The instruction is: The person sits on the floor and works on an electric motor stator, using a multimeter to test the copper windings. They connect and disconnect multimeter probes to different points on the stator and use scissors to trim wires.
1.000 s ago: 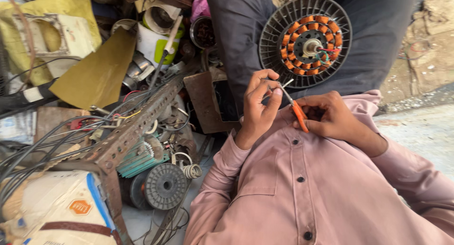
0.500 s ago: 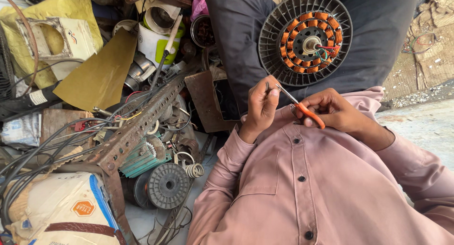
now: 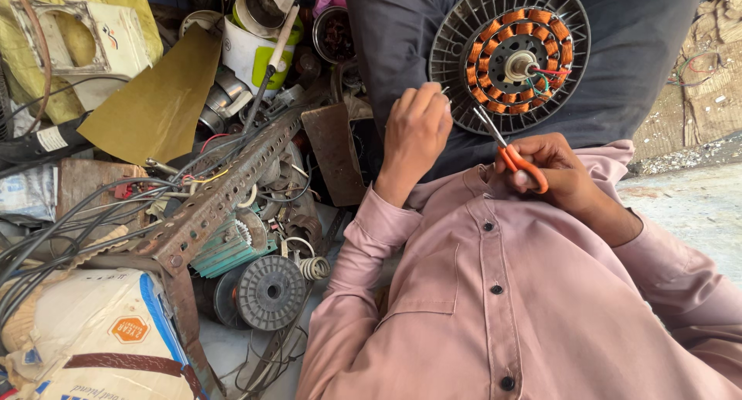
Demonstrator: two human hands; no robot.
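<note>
Change: since the earlier frames the scissors (image 3: 516,156) have been swung from lying across the chest to pointing up at the fan motor (image 3: 510,56), and the left hand (image 3: 415,133) has been raised to the motor's rim.
Right hand: the right hand (image 3: 558,172) is closed through the orange handles of the scissors; the blades are held almost shut, with nothing seen between them.
Left hand: the fingertips are pinched together on something very thin, too small to make out; whether a wire is gripped cannot be told.
Motor: the round grey finned disc with orange copper coils is rested on the dark trousers (image 3: 402,29), just above both hands; the scissor tips are touching its lower rim.
Wires: red, green and blue wires (image 3: 545,77) are seen at the hub, above the scissor tips.
Left of the pinch: a rusty perforated angle bar (image 3: 224,191), a grey wire spool (image 3: 270,292), a white tub (image 3: 255,52) and a tangle of cables (image 3: 69,214) are piled well apart from the hands.
Below the hands: a pink buttoned shirt (image 3: 495,292) is worn.
</note>
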